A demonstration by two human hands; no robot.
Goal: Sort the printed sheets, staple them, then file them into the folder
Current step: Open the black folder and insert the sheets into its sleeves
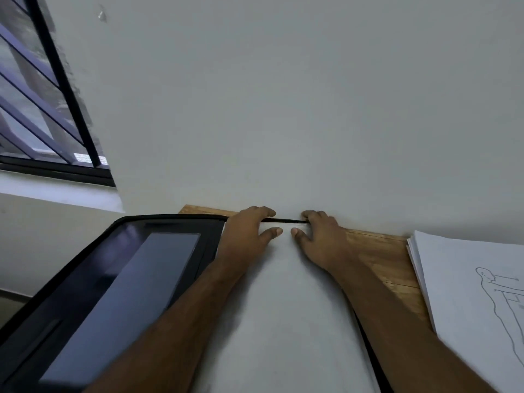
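Note:
A black folder [93, 282] lies open on the wooden table, its left flap with a grey pocket spread to the left. A stack of white sheets [286, 307] lies on its right half, running between my forearms. My left hand [249, 236] and my right hand [320, 239] sit side by side at the far edge. Each has its fingers curled over the folder's black far rim and its thumb on top of the sheets, gripping sheets and rim together.
A second pile of printed sheets [465, 293] with a line drawing on top lies at the right of the wooden table [380, 256]. A plain wall rises straight behind the table edge. A barred window [37, 95] is at the upper left.

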